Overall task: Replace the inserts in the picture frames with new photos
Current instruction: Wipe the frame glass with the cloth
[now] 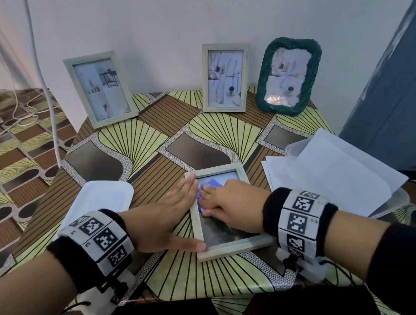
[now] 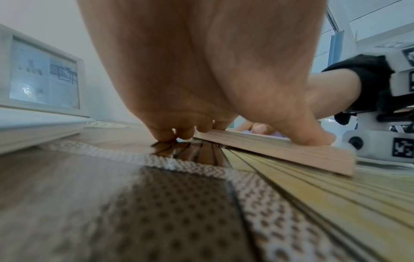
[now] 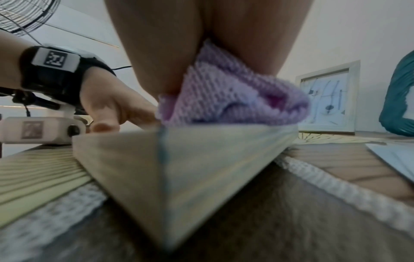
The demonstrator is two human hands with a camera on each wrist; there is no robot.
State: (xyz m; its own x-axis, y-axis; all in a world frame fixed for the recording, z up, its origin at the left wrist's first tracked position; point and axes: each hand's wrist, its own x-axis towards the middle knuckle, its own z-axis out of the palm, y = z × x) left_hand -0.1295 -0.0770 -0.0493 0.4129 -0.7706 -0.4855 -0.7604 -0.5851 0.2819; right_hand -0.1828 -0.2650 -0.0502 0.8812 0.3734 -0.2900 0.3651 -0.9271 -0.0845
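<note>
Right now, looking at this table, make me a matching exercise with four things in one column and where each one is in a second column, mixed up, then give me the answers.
Things
1. purple cloth
2. green woven frame
3. sheets of white paper
4. left hand

Places
A. standing at the back right of the table, against the wall
B. under the right hand, on the glass of the flat wooden frame
C. lying over a clear plastic container on the right
D. steadying the flat wooden frame's left edge

Pairs: 1-B, 2-A, 3-C, 4-D
</note>
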